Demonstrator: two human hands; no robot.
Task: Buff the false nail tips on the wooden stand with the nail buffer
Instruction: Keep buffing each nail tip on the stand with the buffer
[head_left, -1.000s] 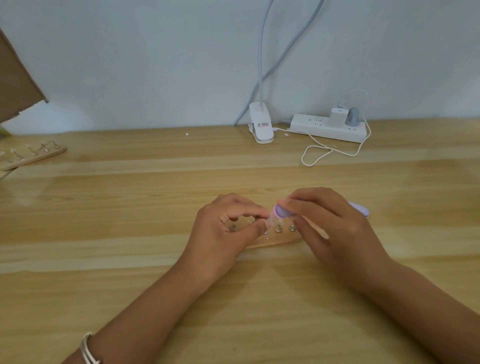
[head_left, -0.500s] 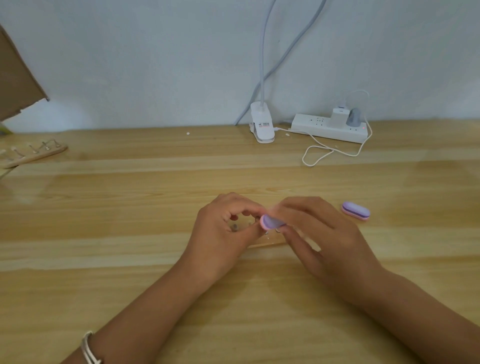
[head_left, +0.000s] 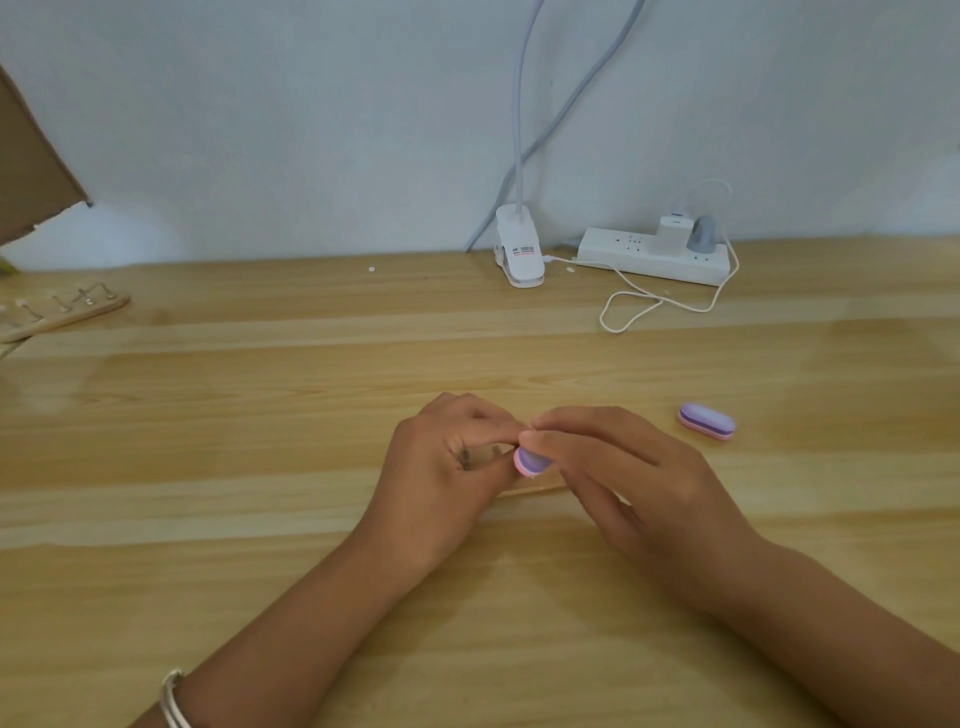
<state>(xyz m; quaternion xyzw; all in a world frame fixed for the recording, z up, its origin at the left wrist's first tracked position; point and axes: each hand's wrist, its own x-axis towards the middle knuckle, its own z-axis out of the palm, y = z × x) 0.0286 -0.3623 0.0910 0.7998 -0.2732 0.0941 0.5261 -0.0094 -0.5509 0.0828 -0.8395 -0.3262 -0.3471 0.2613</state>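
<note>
Mid-buffing: right hand (head_left: 618, 467) pinches the buffer (head_left: 531, 461) against a tip at the stand's (head_left: 524, 491) nine-o'clock end, left hand (head_left: 447, 467) pinching there; next, short light strokes.

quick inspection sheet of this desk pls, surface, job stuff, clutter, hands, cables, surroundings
surface: light wooden desk, glossy, a few white specks near the back edge
job's things: purple and pink oval nail buffer held at the wooden nail stand, which the hands mostly hide; nail tips not clearly visible
clutter: second purple and pink buffer lying to the right; second wooden stand with wire holders far left
grippers: left hand pinching at the stand; right hand gripping the buffer
cables: white cable looped by the white power strip
surroundings: white clip lamp base, pale wall, brown cardboard
</note>
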